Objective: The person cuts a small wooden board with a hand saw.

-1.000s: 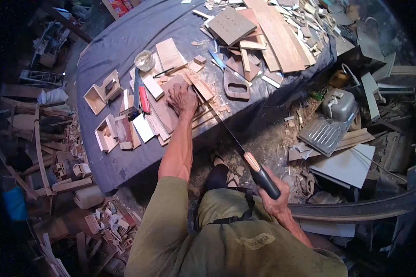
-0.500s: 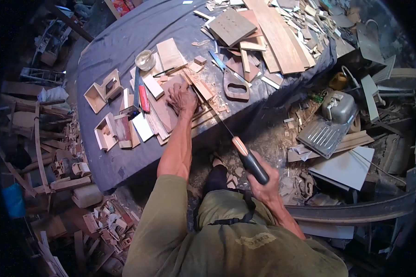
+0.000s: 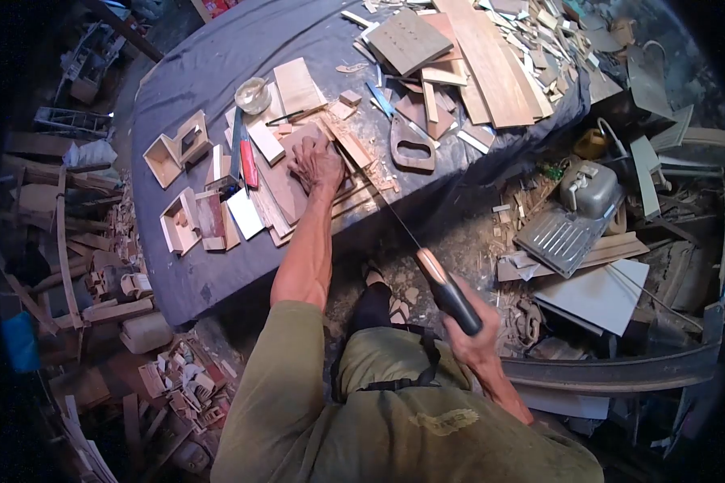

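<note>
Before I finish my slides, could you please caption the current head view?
The left hand rests on a brown board while the right hand holds a saw at a cloth-covered table.

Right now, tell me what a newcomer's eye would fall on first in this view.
Probably the saw at lower centre, gripped in the right hand, its thin blade running up to the near edge of the cloth-covered table, where the left hand rests on a brown board. Next might come the heap of wood pieces at the table's upper right, then the metal sink among the clutter at the right.
</note>
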A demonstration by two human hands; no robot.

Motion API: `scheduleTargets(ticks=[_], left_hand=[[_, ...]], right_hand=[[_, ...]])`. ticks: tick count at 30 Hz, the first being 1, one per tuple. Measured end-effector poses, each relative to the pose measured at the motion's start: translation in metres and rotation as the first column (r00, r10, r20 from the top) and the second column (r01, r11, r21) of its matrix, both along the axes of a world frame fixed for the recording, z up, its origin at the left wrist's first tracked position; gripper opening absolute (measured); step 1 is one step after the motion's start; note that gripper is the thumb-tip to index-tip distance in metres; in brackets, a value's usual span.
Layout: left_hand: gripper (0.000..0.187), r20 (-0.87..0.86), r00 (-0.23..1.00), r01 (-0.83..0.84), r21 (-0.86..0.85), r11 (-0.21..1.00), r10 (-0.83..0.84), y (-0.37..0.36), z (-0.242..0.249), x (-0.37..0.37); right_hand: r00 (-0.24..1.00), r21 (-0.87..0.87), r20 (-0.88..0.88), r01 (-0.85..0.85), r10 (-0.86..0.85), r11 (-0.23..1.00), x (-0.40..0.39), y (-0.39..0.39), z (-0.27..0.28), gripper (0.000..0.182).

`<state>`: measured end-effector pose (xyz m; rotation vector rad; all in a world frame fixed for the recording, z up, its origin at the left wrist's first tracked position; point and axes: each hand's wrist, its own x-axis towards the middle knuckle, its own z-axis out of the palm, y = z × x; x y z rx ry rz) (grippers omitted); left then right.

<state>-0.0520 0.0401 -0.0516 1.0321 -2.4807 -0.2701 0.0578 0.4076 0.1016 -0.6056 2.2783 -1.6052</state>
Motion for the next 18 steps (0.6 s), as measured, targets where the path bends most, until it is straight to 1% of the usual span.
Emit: scheduleTargets(ticks=[1, 2, 5, 6, 9, 10, 13, 14, 15, 16, 17, 18], left_hand=[[0.022, 0.005, 1.000, 0.002, 0.011, 1.000, -0.002, 0.000, 0.004, -0.002], [0.022, -0.001, 1.000, 0.006, -0.016, 1.000, -0.006, -0.001, 0.002, -0.001], [0.021, -0.034, 0.999, -0.014, 0.030, 0.999, 0.015, 0.000, 0.004, -0.003], [0.021, -0.043, 0.999, -0.013, 0.010, 1.000, 0.013, -0.001, 0.003, -0.004], [0.021, -0.046, 0.999, 0.001, -0.029, 1.000, -0.002, -0.002, -0.003, -0.003], [0.021, -0.044, 0.999, 0.007, -0.025, 1.000, -0.008, -0.003, -0.003, -0.003], [0.022, -0.050, 0.999, 0.008, -0.028, 1.000, -0.009, -0.003, 0.001, -0.004], [0.022, -0.051, 0.999, 0.010, -0.016, 1.000, -0.011, 0.000, -0.001, -0.001], [0.023, -0.060, 0.998, 0.003, -0.005, 1.000, -0.003, 0.000, -0.001, -0.002], [0.023, -0.052, 0.999, -0.001, -0.032, 0.999, 0.000, -0.001, -0.002, -0.002], [0.023, -0.041, 0.999, -0.003, -0.028, 1.000, 0.001, 0.000, -0.004, 0.001], [0.022, -0.038, 0.999, -0.002, -0.027, 1.000, 0.001, -0.001, -0.004, -0.001]], right_hand=[[1.000, 0.019, 0.006, -0.004, 0.003, 1.000, -0.008, -0.012, 0.002, 0.056], [0.990, 0.015, 0.139, 0.014, -0.016, 1.000, -0.011, -0.018, -0.005, 0.057], [1.000, -0.013, 0.023, 0.011, -0.011, 1.000, 0.000, -0.005, -0.002, 0.057], [1.000, -0.060, -0.018, 0.001, -0.002, 0.998, 0.006, 0.008, -0.006, 0.058], [1.000, -0.019, 0.029, 0.010, -0.010, 1.000, 0.004, -0.001, 0.002, 0.058], [0.998, 0.037, 0.057, -0.001, -0.001, 0.999, -0.002, -0.014, 0.004, 0.058], [0.998, 0.003, 0.070, -0.008, 0.008, 1.000, -0.006, -0.016, -0.004, 0.058], [1.000, -0.007, -0.029, -0.007, 0.006, 1.000, -0.001, -0.005, 0.000, 0.058], [0.999, -0.032, -0.042, -0.003, 0.001, 0.999, -0.001, 0.000, 0.000, 0.057], [0.999, -0.058, -0.050, -0.003, 0.000, 0.998, -0.001, 0.004, -0.001, 0.057], [0.999, -0.082, -0.047, 0.007, -0.011, 0.997, 0.003, 0.008, -0.002, 0.057], [0.999, -0.023, 0.033, 0.044, -0.043, 0.999, 0.001, -0.002, -0.003, 0.056]])
